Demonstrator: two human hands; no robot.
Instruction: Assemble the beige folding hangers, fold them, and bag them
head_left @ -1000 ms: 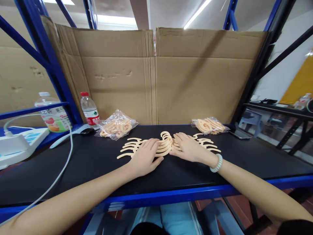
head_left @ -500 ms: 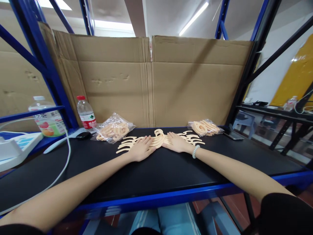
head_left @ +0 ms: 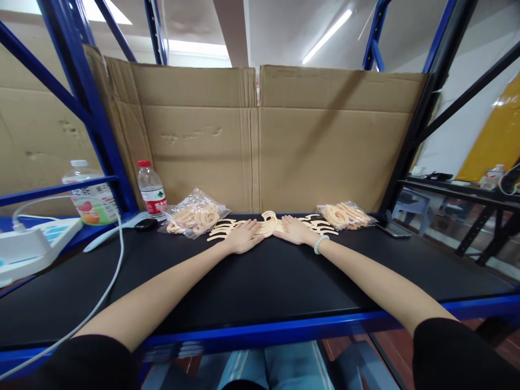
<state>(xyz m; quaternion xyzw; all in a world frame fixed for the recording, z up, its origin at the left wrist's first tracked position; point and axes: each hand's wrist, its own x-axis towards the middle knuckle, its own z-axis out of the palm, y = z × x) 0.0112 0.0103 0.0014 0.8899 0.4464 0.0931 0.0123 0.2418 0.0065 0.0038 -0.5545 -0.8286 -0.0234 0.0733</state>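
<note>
Head view: at twelve o'clock, my left hand (head_left: 244,237) and right hand (head_left: 298,231) lie flat, fingers slightly apart, apparently steadying the hangers (head_left: 268,228).

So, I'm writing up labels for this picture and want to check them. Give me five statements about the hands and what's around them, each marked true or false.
1. The left hand lies palm down on the hangers. True.
2. The right hand is off the hangers. False: the right hand rests on the hangers too.
3. The bracelet is on the left wrist. False: the bracelet is on the right wrist.
4. The cardboard stands behind the hangers. True.
5. The red-capped bottle lies on its side. False: the red-capped bottle stands upright.
</note>
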